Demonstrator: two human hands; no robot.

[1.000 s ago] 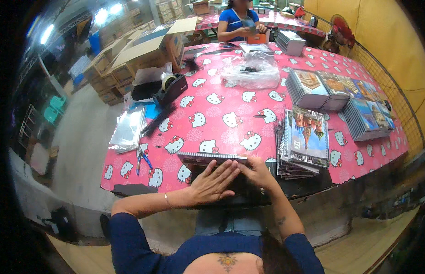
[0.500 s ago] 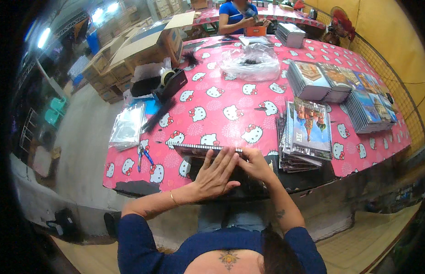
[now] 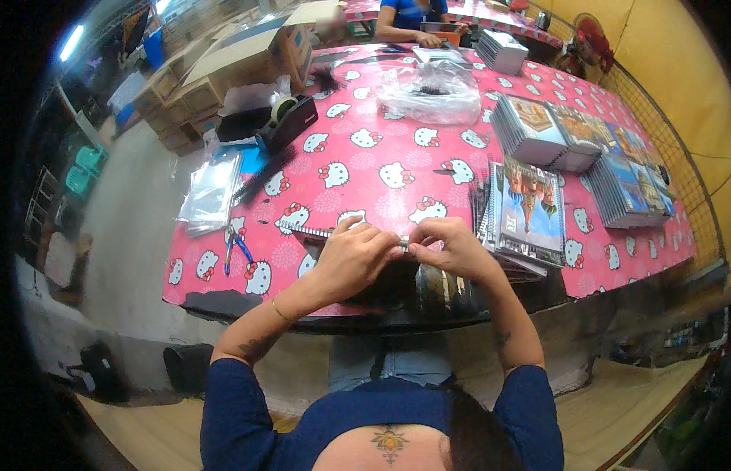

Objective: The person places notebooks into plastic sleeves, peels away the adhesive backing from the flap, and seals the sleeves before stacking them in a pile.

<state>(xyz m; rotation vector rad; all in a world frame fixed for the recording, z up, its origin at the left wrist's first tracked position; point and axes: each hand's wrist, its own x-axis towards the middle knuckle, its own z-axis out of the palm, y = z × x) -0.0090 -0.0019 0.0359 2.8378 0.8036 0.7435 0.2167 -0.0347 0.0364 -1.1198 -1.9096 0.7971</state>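
Note:
A dark-covered spiral notebook (image 3: 442, 287) lies before me at the table's near edge, its coil running along the far side. My left hand (image 3: 351, 257) rests over the coil, fingertips pinched together near its right part. Beside it my right hand (image 3: 450, 245) pinches the coil's right end between thumb and fingers. Both hands hide much of the notebook. Just right of my right hand is a loose stack of spiral notebooks (image 3: 530, 206), the top one with a colourful domed building on its cover.
Scissors or pliers with blue handles (image 3: 238, 250) and clear plastic sleeves (image 3: 211, 192) lie to the left, near a tape dispenser (image 3: 287, 122). Neat notebook stacks (image 3: 628, 184) stand at right. Farther off are a plastic bag (image 3: 430, 93), cartons (image 3: 240, 67) and a co-worker (image 3: 409, 23).
My left hand has gone from lying flat with fingers stretched to pinching at the coil. My right hand has moved slightly right and up, fingers now pinched on the coil's end.

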